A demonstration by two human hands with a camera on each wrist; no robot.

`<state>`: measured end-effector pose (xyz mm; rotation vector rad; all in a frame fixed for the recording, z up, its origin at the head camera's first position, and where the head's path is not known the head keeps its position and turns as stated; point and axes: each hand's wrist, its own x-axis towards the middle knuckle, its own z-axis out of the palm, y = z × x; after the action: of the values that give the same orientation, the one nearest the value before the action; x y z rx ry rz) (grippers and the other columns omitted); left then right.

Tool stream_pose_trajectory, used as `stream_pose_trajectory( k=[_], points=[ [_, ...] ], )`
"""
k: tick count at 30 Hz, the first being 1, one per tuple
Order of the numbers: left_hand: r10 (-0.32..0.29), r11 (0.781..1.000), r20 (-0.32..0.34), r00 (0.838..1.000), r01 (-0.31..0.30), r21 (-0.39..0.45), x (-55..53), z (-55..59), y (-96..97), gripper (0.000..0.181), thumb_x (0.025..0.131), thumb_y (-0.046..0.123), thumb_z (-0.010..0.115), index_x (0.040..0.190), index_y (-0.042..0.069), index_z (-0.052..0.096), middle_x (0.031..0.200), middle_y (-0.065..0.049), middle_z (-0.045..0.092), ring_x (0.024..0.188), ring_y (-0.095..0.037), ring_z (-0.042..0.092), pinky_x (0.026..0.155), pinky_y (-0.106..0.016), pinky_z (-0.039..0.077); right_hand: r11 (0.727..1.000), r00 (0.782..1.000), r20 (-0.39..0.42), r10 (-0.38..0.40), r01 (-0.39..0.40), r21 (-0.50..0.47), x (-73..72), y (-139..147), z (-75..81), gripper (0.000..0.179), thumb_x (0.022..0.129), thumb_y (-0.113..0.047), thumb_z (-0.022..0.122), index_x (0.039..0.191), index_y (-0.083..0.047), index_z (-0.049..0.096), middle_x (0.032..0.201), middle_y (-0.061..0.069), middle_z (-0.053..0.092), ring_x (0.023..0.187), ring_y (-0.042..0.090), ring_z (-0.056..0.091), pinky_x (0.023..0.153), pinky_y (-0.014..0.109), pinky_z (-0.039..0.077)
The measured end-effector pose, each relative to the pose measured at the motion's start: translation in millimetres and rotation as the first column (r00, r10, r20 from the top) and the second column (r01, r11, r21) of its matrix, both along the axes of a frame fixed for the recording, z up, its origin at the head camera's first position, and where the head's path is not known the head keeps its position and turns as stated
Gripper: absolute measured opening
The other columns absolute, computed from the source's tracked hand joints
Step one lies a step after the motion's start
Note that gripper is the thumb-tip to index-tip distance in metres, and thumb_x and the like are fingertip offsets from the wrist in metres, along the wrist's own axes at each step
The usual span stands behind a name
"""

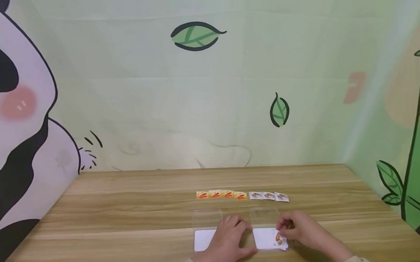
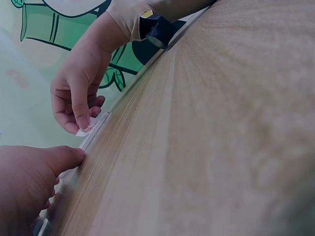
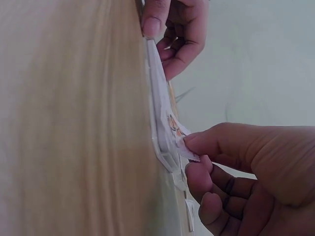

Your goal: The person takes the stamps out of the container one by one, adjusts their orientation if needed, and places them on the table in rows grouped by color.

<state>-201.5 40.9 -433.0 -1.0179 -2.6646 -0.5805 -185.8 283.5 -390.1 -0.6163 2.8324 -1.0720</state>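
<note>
My right hand (image 1: 302,230) pinches a small printed paper piece (image 1: 280,240) between thumb and finger, over the right end of a flat clear case with a white surface (image 1: 264,239). In the right wrist view the paper (image 3: 179,132) looks thin and tilts up at that edge. My left hand (image 1: 225,243) touches the left side of the same case with thumb and fingertip; the thumb (image 2: 69,157) lies on its near corner. A second such case (image 1: 202,240) sits partly hidden behind the left hand. Both clear lids (image 1: 264,214) are folded back.
Behind the cases runs a row of orange-and-yellow printed papers (image 1: 215,194), then white printed ones (image 1: 268,195) to the right. The wooden table (image 1: 129,214) meets a cartoon-printed cloth backdrop (image 1: 140,91) at the rear.
</note>
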Motion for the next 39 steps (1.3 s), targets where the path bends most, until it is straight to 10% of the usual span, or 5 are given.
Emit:
stream_pose_trajectory(
  k=[23, 39],
  points=[
    [-0.006, 1.0, -0.002, 1.0, 0.006, -0.014, 1.0, 0.2, -3.0, 0.046, 0.078, 0.051, 0.073, 0.11, 0.02, 0.064, 0.108, 0.006, 0.056, 0.108, -0.013, 0.049, 0.098, -0.032, 0.042, 0.983, 0.991, 0.13, 0.027, -0.002, -0.185, -5.4, 18, 8.1, 0.013, 0.092, -0.008, 0.059, 0.095, 0.004, 0.058, 0.074, 0.004, 0.056, 0.056, 0.004, 0.05, 0.045, 0.02, 0.043],
    [-0.011, 1.0, -0.016, 1.0, 0.011, -0.002, 0.7, -2.1, -2.1, 0.043, 0.079, 0.05, 0.072, 0.109, 0.021, 0.064, 0.108, 0.006, 0.056, 0.108, -0.013, 0.048, 0.099, -0.034, 0.041, 0.948, 0.962, 0.14, -0.235, 0.259, -0.186, -17.9, 36, 15.3, 0.019, 0.092, -0.008, 0.057, 0.1, 0.01, 0.054, 0.07, 0.004, 0.056, 0.056, 0.007, 0.052, 0.045, 0.021, 0.043]
  ],
)
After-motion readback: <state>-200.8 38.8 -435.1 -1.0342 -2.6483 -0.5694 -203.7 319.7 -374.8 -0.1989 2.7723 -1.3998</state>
